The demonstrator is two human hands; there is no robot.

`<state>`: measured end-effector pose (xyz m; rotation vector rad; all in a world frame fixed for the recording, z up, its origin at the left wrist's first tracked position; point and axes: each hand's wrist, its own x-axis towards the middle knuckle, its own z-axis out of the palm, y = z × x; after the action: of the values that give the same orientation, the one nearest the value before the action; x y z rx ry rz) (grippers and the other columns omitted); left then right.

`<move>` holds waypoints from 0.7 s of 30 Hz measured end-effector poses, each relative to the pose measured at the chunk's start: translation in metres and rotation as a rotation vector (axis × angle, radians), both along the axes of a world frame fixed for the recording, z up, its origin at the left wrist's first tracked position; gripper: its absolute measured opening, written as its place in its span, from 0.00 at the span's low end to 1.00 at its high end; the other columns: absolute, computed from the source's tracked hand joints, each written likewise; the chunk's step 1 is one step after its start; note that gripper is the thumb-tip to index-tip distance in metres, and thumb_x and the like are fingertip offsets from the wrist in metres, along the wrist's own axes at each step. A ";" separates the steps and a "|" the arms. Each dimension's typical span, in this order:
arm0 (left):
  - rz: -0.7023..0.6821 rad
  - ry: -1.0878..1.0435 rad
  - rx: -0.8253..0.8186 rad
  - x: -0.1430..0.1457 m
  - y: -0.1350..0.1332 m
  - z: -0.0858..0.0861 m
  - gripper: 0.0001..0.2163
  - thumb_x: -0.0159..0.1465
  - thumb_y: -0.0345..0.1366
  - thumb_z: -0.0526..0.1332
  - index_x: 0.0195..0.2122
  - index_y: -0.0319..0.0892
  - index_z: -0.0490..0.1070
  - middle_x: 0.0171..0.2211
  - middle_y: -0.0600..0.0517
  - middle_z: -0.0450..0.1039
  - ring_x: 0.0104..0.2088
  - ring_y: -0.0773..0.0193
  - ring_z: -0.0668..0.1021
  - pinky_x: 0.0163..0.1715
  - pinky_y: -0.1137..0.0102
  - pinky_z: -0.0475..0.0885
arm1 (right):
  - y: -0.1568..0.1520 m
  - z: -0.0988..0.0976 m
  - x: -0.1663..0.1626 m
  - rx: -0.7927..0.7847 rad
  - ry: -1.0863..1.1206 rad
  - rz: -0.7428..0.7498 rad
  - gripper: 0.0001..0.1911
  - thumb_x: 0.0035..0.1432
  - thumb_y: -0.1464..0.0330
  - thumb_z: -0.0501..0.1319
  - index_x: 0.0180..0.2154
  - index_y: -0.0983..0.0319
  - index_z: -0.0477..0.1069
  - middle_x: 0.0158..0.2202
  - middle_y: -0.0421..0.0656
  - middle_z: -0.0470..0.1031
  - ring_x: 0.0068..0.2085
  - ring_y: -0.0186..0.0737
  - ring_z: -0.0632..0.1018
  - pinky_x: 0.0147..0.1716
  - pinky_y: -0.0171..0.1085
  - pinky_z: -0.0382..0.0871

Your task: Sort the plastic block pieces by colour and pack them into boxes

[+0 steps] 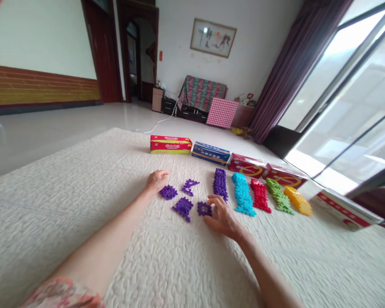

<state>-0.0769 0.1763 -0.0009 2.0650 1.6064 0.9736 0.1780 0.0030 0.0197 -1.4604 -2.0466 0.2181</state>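
My right hand point(223, 217) has its thumb and fingers at the right edge of a flat purple square interlocking tile point(204, 208), which lies on the quilted cover. Loosely curled, my left hand point(157, 180) rests on the cover with nothing visible in it. Just right of it is a purple toothed tile point(168, 192). Between my hands lie a purple openwork triangular piece point(190, 187) and a larger purple piece with a pointed corner point(183, 208). Beyond my right hand stretches a row of overlapping purple tiles point(220, 184), its near end partly hidden by my fingers.
Rows of blue tiles point(243, 194), red tiles point(259, 195), green tiles point(279, 196) and yellow tiles point(297, 201) lie to the right. Behind stand a red-and-yellow box point(170, 145), a blue box point(210, 153) and dark red boxes point(247, 165). A white-and-red box point(345, 209) lies far right.
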 end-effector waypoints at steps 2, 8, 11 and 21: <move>-0.002 0.038 0.026 -0.003 -0.009 -0.003 0.15 0.58 0.30 0.52 0.40 0.41 0.77 0.44 0.49 0.78 0.46 0.61 0.77 0.49 0.71 0.68 | 0.000 0.005 -0.002 -0.028 -0.064 0.020 0.20 0.44 0.75 0.61 0.43 0.62 0.65 0.48 0.50 0.70 0.37 0.39 0.75 0.38 0.42 0.70; -0.124 0.107 0.245 -0.007 -0.026 -0.023 0.14 0.60 0.32 0.51 0.41 0.42 0.75 0.43 0.48 0.77 0.46 0.59 0.76 0.51 0.67 0.67 | 0.001 -0.002 -0.003 0.099 -0.064 0.023 0.20 0.49 0.74 0.60 0.47 0.62 0.66 0.46 0.48 0.71 0.47 0.44 0.73 0.47 0.43 0.67; -0.113 0.115 0.252 -0.009 -0.023 -0.028 0.13 0.60 0.35 0.52 0.40 0.43 0.75 0.41 0.48 0.77 0.44 0.58 0.77 0.48 0.65 0.69 | 0.002 -0.008 0.009 0.238 -0.053 -0.123 0.20 0.53 0.71 0.59 0.49 0.61 0.64 0.50 0.50 0.69 0.52 0.47 0.70 0.51 0.47 0.63; -0.064 0.070 0.282 -0.005 -0.023 -0.020 0.13 0.58 0.35 0.53 0.38 0.43 0.77 0.40 0.49 0.78 0.42 0.58 0.78 0.46 0.66 0.70 | 0.011 -0.009 0.044 0.257 -0.143 -0.316 0.23 0.50 0.73 0.59 0.50 0.62 0.65 0.52 0.51 0.69 0.54 0.51 0.68 0.52 0.51 0.60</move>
<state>-0.0821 0.1535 -0.0214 2.3440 1.4971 1.1745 0.2221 0.0142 0.0106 -1.6429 -1.8352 -0.2750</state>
